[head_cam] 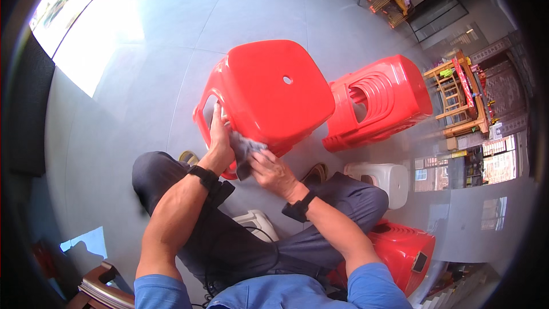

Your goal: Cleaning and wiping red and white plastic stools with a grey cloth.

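Note:
A red plastic stool (274, 90) stands before me, its square seat with one round hole tipped towards the camera. My left hand (221, 141) is at the stool's near left side, fingers at the edge of the side opening; part of the grip is hidden behind the plastic. A grey cloth (242, 150) is bunched in my right hand (274, 176) and pressed against the stool's near side, just below the seat edge. The cloth also reaches up to my left hand.
To the right is a second red stool (381, 98). A white stool (390, 184) stands by my right knee, and another red stool (399, 253) is behind it with a dark phone-like object (419, 262) on top. A wooden chair arm (105, 283) rises at lower left.

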Tool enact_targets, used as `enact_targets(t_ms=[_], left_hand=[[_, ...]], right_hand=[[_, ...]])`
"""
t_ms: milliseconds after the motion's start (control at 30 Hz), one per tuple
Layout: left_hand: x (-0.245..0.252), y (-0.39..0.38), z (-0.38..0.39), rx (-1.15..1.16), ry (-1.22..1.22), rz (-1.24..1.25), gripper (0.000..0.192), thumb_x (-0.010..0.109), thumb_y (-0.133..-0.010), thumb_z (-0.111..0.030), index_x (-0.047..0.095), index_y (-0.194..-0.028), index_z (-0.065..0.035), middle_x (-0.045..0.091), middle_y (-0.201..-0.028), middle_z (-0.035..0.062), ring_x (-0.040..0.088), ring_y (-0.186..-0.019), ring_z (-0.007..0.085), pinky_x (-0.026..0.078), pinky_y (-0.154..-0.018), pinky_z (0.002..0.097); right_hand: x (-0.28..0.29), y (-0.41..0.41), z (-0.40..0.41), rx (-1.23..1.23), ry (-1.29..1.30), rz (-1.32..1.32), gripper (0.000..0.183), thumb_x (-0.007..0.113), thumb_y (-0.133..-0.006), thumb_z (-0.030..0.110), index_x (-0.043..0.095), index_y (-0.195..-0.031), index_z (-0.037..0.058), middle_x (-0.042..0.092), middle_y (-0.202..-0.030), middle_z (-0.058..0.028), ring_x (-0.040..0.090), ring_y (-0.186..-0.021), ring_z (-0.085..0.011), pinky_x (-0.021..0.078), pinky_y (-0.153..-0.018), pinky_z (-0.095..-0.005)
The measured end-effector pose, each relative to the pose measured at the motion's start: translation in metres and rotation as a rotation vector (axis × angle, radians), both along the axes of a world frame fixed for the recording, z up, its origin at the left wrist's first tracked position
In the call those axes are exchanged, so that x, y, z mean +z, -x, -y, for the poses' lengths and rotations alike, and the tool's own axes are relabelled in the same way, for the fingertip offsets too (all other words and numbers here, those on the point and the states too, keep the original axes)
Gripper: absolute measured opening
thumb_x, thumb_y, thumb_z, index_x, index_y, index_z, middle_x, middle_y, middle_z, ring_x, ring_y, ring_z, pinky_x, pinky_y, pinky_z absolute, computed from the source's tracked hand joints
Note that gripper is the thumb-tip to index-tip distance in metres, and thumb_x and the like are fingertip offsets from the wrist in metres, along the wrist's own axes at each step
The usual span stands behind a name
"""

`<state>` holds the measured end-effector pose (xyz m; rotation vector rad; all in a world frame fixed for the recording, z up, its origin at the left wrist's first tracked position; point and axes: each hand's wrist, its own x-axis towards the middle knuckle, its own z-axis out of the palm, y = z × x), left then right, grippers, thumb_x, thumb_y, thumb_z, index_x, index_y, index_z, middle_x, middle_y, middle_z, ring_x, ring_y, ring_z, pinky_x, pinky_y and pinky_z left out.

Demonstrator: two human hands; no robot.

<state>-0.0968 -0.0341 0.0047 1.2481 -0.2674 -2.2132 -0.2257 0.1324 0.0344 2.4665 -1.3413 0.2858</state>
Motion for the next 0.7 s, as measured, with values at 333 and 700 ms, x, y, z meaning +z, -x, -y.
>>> enact_targets(t_ms=[333, 700], left_hand=[[0.012, 0.017, -0.023, 0.006, 0.123, 0.151, 0.083, 0.047, -0.101, -0.07, 0.038, -0.161, -0.0133, 0.042, -0.162, 0.0098, 0.045, -0.142, 0.0261, 0.041, -0.115, 0.0422], [0.056, 0.013, 0.007, 0.08, 0.398, -0.287, 0.062, 0.044, -0.107, -0.053, 0.049, -0.151, -0.0093, 0.055, -0.154, 0.0108, 0.053, -0.138, 0.0328, 0.041, -0.117, 0.0526]], right_hand=[[-0.065, 0.049, -0.085, -1.011, -0.572, 1.068, 0.021, 0.064, -0.079, 0.0, 0.078, -0.094, 0.0032, 0.074, -0.096, -0.0152, 0.072, -0.096, -0.0317, 0.0552, -0.088, -0.041], [-0.072, 0.05, -0.096, -0.878, -0.462, 1.256, 0.023, 0.057, -0.078, -0.002, 0.077, -0.09, 0.003, 0.074, -0.09, -0.0172, 0.072, -0.089, -0.0352, 0.0562, -0.082, -0.0435]])
